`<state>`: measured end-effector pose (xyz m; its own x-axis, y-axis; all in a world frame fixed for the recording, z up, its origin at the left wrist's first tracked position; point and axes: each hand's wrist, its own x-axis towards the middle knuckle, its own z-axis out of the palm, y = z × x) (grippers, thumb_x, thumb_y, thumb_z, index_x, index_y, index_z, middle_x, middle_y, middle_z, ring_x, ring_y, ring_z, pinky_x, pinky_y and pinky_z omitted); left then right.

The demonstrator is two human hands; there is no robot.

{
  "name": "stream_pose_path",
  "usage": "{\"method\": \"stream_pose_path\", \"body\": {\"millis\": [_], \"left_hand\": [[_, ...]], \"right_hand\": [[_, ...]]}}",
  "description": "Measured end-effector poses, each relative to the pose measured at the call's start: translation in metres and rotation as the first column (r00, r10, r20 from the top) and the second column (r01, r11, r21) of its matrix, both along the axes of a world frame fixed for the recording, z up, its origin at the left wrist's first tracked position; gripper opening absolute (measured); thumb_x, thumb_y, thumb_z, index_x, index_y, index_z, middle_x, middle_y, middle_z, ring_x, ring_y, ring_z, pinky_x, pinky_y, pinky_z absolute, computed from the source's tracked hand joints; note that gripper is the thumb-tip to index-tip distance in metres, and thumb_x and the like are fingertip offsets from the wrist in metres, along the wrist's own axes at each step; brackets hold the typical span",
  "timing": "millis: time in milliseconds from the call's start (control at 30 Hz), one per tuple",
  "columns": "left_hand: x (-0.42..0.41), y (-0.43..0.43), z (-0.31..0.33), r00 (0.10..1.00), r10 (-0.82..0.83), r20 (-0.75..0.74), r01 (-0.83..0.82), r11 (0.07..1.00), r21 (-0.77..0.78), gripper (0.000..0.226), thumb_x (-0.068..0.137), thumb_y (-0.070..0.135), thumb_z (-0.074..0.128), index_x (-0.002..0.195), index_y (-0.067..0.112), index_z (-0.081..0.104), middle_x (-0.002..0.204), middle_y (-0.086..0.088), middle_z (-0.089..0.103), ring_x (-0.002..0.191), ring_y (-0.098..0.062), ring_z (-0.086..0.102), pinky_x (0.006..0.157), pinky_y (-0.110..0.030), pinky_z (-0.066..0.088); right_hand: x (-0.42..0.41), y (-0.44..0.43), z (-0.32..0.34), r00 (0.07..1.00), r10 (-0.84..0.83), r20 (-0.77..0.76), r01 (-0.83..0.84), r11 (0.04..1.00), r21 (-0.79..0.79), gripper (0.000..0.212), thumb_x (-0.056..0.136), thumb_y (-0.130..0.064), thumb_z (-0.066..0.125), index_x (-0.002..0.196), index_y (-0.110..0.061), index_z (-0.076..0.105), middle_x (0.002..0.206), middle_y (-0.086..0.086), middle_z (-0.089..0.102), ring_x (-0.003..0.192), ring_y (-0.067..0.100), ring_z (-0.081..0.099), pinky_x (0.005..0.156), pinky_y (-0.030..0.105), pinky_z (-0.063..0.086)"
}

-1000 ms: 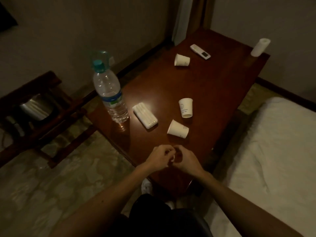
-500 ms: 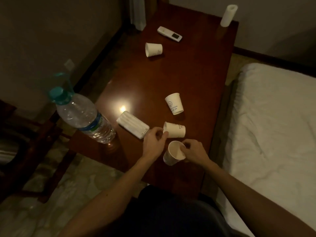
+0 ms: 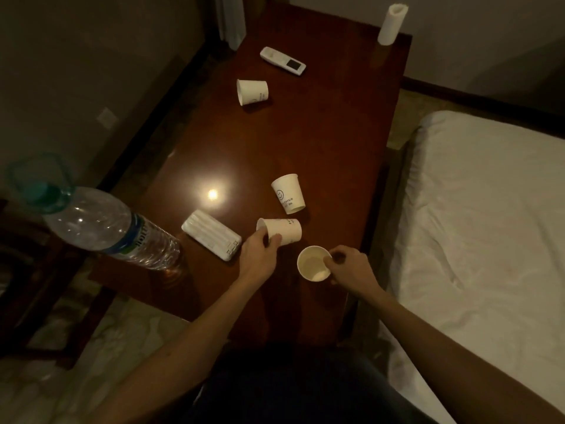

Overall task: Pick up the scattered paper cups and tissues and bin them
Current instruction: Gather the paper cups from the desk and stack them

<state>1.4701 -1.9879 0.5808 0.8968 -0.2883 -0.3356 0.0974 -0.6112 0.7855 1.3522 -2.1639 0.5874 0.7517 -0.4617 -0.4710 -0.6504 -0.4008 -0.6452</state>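
The left hand (image 3: 258, 258) grips the tipped cup (image 3: 287, 232) near its rim; the cup lies just beyond that hand, long axis crosswise, base pointing right. The right hand (image 3: 351, 267) holds an upright cup (image 3: 312, 264) close beside, mouth up.

The water bottle (image 3: 101, 228) stands at the near left corner of the table (image 3: 336, 133), with a tissue pack (image 3: 211, 238) just right of it. Next along is a tipped cup (image 3: 284, 231) in the left hand (image 3: 260, 258), with a standing cup (image 3: 289, 192) just behind it and a held cup (image 3: 313, 264) in the right hand (image 3: 351, 267). Farther back lie a far cup (image 3: 252, 91) and a remote control (image 3: 282, 61), a tissue roll (image 3: 391, 24) stands at the far right corner, and the bed (image 3: 489, 224) lies to the table's right.
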Motion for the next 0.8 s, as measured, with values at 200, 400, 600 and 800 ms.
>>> {"method": "stream_pose_path", "body": {"millis": [200, 400, 600, 800], "left_hand": [[-0.006, 0.019, 0.034, 0.997, 0.028, 0.072, -0.018, 0.990, -0.143, 0.031, 0.101, 0.031, 0.052, 0.130, 0.020, 0.057, 0.111, 0.014, 0.061, 0.095, 0.009, 0.056, 0.070, -0.009, 0.049], [-0.020, 0.020, 0.057, 0.991, -0.030, 0.128, 0.057, 0.976, -0.212, 0.019, 0.101, 0.037, 0.052, 0.115, 0.026, 0.057, 0.103, 0.020, 0.058, 0.101, 0.009, 0.056, 0.072, -0.012, 0.051], [-0.016, 0.017, 0.048, 0.890, -0.332, 0.314, 0.329, 0.942, 0.066, 0.008, 0.096, 0.033, 0.061, 0.092, 0.027, 0.061, 0.092, 0.010, 0.059, 0.084, -0.004, 0.053, 0.069, -0.025, 0.042], [-0.016, 0.009, 0.034, 0.786, -0.499, 0.364, 0.414, 0.863, 0.289, 0.043, 0.103, 0.053, 0.028, 0.132, 0.030, 0.051, 0.143, -0.005, 0.040, 0.130, -0.022, 0.031, 0.099, -0.033, 0.024]], "right_hand": [[0.000, -0.009, -0.009, 0.991, 0.136, 0.008, -0.130, 0.928, 0.350, 0.116, 0.058, -0.060, 0.085, 0.152, -0.030, 0.024, 0.144, -0.010, 0.038, 0.116, 0.011, 0.052, 0.098, 0.035, 0.046], [0.004, 0.000, -0.021, 0.972, 0.220, 0.081, -0.231, 0.958, 0.169, 0.098, 0.064, -0.034, 0.089, 0.146, -0.028, 0.035, 0.147, -0.006, 0.045, 0.131, 0.012, 0.044, 0.112, 0.047, 0.035], [0.027, 0.014, -0.011, 0.950, 0.272, 0.152, -0.294, 0.944, 0.147, 0.079, 0.064, -0.041, 0.084, 0.132, -0.030, 0.046, 0.125, -0.012, 0.056, 0.108, 0.001, 0.053, 0.089, 0.022, 0.047], [0.045, 0.016, 0.004, 0.962, 0.231, 0.148, -0.252, 0.957, 0.141, 0.074, 0.065, -0.050, 0.078, 0.129, -0.028, 0.049, 0.116, -0.015, 0.057, 0.099, 0.002, 0.055, 0.078, 0.019, 0.045]]}}
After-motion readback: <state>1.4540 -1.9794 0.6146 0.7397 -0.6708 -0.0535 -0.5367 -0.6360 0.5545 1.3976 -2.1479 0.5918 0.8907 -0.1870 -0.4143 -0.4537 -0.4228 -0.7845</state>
